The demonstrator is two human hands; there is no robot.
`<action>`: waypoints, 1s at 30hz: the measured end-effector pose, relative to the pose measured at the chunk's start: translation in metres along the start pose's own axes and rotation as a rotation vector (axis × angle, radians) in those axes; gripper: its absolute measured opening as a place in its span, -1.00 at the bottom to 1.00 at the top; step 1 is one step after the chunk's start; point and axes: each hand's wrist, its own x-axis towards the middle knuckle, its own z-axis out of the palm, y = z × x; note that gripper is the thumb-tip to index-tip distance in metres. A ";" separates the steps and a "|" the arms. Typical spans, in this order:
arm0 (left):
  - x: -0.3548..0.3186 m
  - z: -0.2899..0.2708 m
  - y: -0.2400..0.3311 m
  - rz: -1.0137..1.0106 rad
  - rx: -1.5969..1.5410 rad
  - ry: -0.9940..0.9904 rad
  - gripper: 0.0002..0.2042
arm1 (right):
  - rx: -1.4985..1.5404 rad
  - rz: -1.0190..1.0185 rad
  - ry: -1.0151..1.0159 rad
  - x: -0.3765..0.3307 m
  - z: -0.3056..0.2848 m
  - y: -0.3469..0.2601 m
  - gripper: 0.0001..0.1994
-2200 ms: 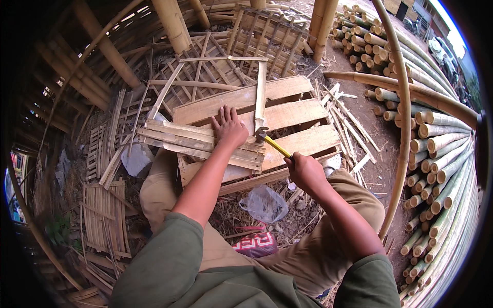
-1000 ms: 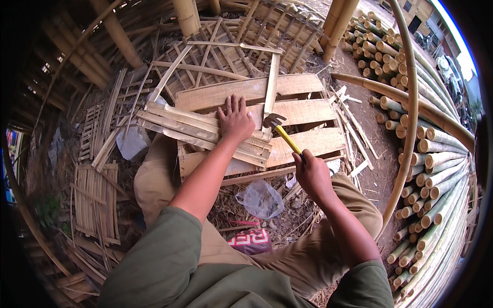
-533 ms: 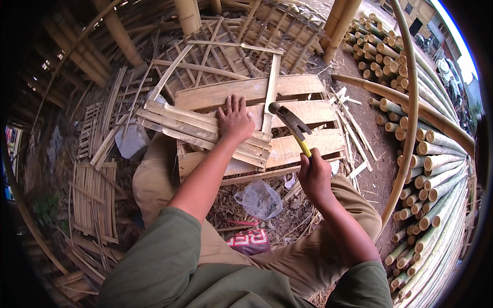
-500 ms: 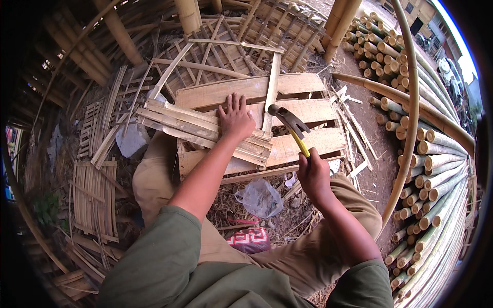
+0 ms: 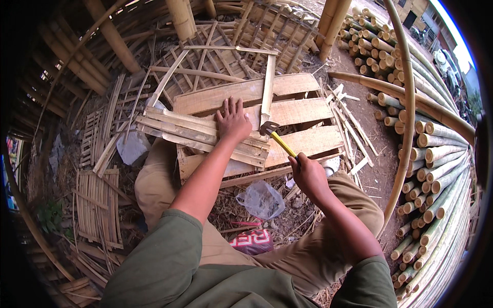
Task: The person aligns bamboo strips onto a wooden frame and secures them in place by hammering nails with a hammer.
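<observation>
Pressing slats point(image 5: 205, 134) flat – left hand point(image 5: 232, 120), right hand point(image 5: 307, 174) fisting hammer point(image 5: 275, 136), bamboo poles point(image 5: 436, 169) beside.

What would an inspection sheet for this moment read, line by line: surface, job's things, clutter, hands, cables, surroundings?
Surface: flattened bamboo boards laid on bare ground.
Job's things: yellow-handled hammer, head down by an upright bamboo strip; bundle of slats lies across the boards.
Clutter: clear plastic bag, red packet, offcuts and straw.
Hands: left hand flat, fingers spread, pressing the slats; right hand closed on the hammer handle.
Cables: nothing seen.
Surroundings: stacked bamboo poles to the right, woven lattice panel to the left.
</observation>
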 end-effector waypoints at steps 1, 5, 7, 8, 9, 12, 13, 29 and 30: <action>0.000 0.000 0.000 -0.003 -0.003 -0.010 -0.38 | 0.001 0.002 0.001 0.001 0.000 0.000 -0.66; 0.000 -0.005 -0.001 -0.021 -0.012 -0.037 -0.38 | 0.301 -0.099 0.279 0.003 -0.012 -0.010 -0.78; 0.002 -0.006 0.002 -0.023 -0.017 -0.031 -0.38 | 0.378 -0.197 0.462 0.000 -0.011 -0.008 -0.85; 0.001 -0.007 0.002 -0.022 -0.024 -0.020 -0.38 | 0.354 -0.144 0.318 -0.001 -0.006 -0.001 -0.82; 0.002 -0.006 0.003 -0.014 -0.024 -0.021 -0.38 | 0.351 -0.138 0.324 -0.001 0.001 0.005 -0.82; 0.002 -0.004 0.004 0.010 -0.035 -0.004 -0.38 | 0.000 0.004 -0.037 -0.004 0.007 0.010 -0.64; 0.000 -0.003 0.001 0.003 -0.035 -0.022 -0.39 | 0.002 0.003 -0.028 -0.001 0.005 0.007 -0.64; 0.014 -0.013 -0.015 0.002 -0.140 -0.132 -0.48 | 0.037 -0.023 -0.031 0.003 0.006 0.000 -0.65; 0.015 -0.019 -0.015 0.005 -0.135 -0.131 -0.48 | 0.035 -0.013 -0.032 0.003 0.006 0.001 -0.65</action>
